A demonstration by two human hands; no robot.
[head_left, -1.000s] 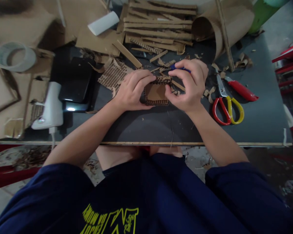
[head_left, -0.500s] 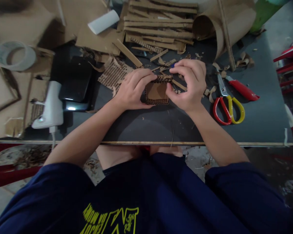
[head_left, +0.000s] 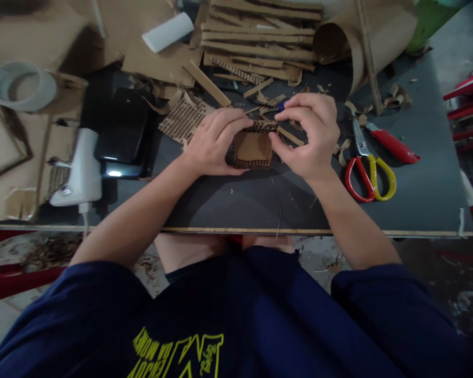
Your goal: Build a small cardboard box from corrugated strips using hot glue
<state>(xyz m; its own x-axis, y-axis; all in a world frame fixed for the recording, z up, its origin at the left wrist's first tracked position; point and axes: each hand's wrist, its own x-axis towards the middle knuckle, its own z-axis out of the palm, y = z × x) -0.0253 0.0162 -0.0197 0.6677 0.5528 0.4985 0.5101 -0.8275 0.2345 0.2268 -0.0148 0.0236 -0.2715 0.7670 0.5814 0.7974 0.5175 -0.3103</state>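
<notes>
A small open cardboard box [head_left: 253,147] with corrugated walls sits at the middle of the table. My left hand [head_left: 216,142] is closed around its left side, fingers on the far wall and thumb at the near corner. At the far right corner, my right hand [head_left: 309,134] has its thumb and index fingertip on either side of the wall's end. Its other fingers are curled loosely. A small blue object [head_left: 281,106] shows behind the right fingertips; whether the hand touches it, I cannot tell. Cardboard scraps [head_left: 185,116] lie beside my left hand.
Scissors [head_left: 364,163] and a red-handled tool [head_left: 394,146] lie to the right. Cardboard strips [head_left: 260,39] are stacked at the back, near a rolled sheet [head_left: 378,31]. On the left are a tape roll [head_left: 21,86], a white corded device [head_left: 79,170] and a black box-shaped object [head_left: 122,126].
My right hand has shifted slightly right, and more of the blue object shows. The box has moved a touch left with my left hand still around it.
</notes>
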